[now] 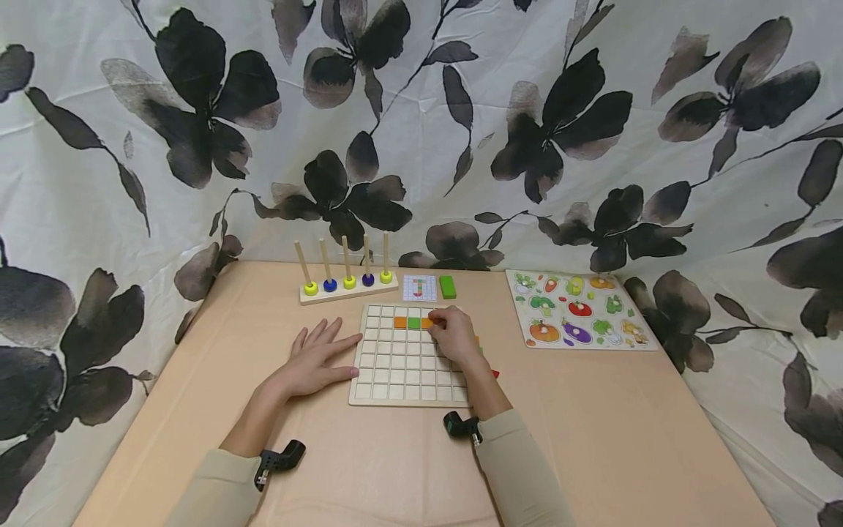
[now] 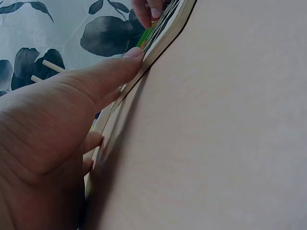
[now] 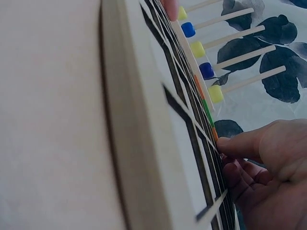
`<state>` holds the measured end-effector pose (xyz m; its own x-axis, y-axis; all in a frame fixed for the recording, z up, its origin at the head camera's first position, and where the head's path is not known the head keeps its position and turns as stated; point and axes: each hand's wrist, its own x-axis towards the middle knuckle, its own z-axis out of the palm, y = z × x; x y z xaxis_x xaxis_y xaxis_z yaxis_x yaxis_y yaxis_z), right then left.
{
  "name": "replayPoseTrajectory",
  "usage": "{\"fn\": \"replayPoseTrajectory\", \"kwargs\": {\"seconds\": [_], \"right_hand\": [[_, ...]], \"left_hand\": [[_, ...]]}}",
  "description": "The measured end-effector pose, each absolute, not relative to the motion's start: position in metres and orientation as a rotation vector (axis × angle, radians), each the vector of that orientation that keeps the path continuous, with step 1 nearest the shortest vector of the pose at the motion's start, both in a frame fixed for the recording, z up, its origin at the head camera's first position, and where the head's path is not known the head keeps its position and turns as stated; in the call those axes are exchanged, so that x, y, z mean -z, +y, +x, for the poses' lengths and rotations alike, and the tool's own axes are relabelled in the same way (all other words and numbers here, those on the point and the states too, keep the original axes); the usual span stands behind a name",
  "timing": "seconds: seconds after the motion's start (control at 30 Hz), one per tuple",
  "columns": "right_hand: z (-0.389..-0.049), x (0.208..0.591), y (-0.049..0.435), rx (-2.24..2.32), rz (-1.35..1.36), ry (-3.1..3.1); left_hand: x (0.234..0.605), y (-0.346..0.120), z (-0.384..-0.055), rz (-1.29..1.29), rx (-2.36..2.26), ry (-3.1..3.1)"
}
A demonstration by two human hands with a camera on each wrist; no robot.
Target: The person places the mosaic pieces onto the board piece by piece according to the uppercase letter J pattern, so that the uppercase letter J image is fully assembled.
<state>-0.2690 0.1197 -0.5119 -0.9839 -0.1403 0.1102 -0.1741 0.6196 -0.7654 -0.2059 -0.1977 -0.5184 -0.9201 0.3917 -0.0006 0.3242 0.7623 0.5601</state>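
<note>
Bright, even head view; dimmer wrist views (the left with soft shadow beside the board [image 2: 163,40])

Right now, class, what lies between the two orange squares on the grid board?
A green square lies between the orange squares; the head and right wrist views both show it.

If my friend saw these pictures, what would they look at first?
Probably the big dark flowers on the cloth behind the table. Next might be the bright vegetable board towards the back right of the table, then the orange and green squares near the grid board's top edge, beside the right hand.
</note>
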Motion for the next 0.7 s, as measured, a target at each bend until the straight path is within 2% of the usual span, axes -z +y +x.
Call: {"fn": "replayPoseTrajectory", "kwargs": {"seconds": [0.33, 0.7], "right_hand": [[-0.264, 0.501, 0.122, -1.434, 0.301, -2.784], [-0.240, 0.469, 0.148, -1.465, 0.411, -2.704]], "left_hand": [[0.517, -0.197, -0.205, 0.584, -0.865, 2.842], [0.518, -0.197, -0.206, 0.585, -0.845, 2.849]]}}
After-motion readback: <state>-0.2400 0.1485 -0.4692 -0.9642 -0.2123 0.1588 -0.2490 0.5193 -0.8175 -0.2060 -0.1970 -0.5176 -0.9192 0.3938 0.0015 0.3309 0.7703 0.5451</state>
